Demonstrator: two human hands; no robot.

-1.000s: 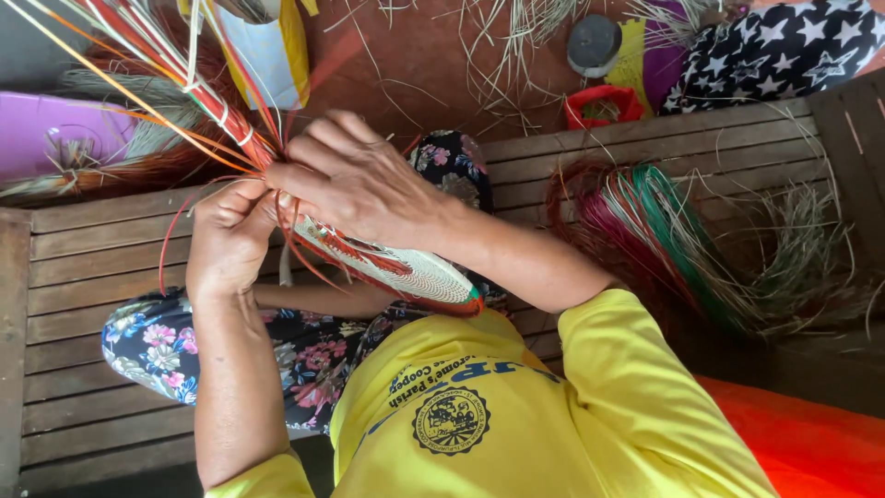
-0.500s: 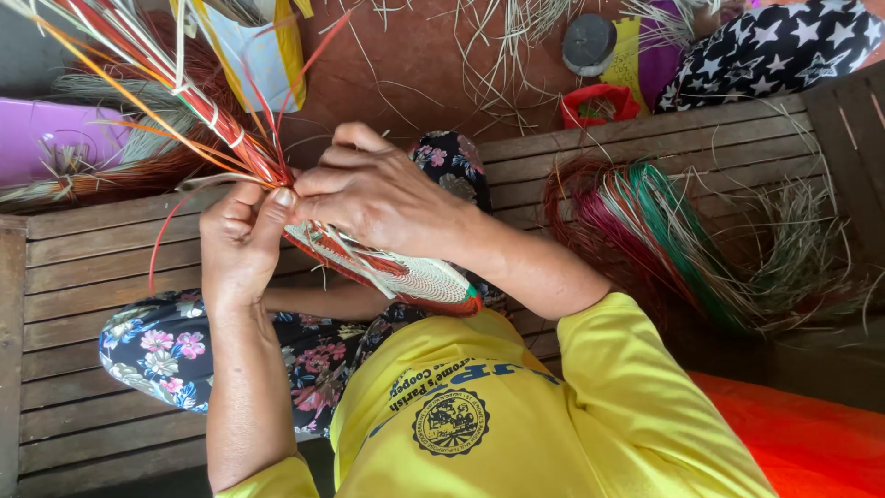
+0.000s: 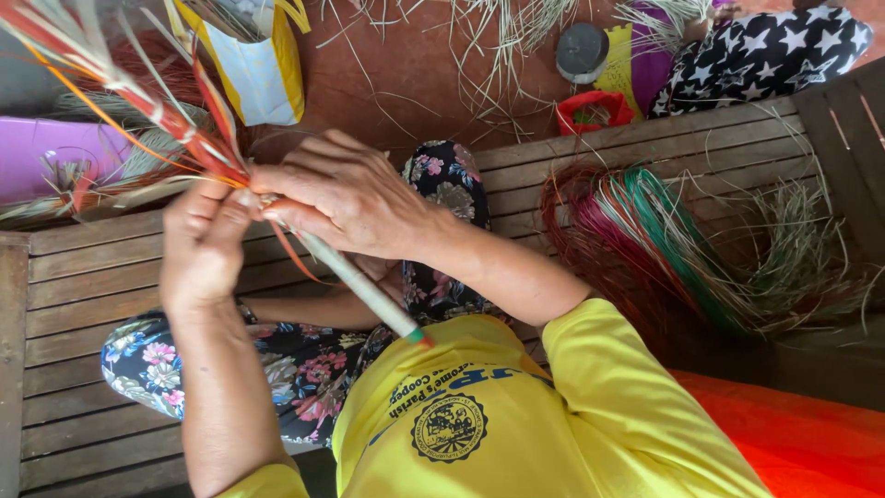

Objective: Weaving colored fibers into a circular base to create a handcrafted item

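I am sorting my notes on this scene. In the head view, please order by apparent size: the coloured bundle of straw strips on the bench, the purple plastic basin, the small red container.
1. Coloured bundle of straw strips, largest.
2. Purple plastic basin, partly hidden, so unsure.
3. Small red container, smallest, though farther away.

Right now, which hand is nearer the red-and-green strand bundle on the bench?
Right. The right hand is left of the strand bundle in the picture. The left hand is further left still. Both grip the woven piece.
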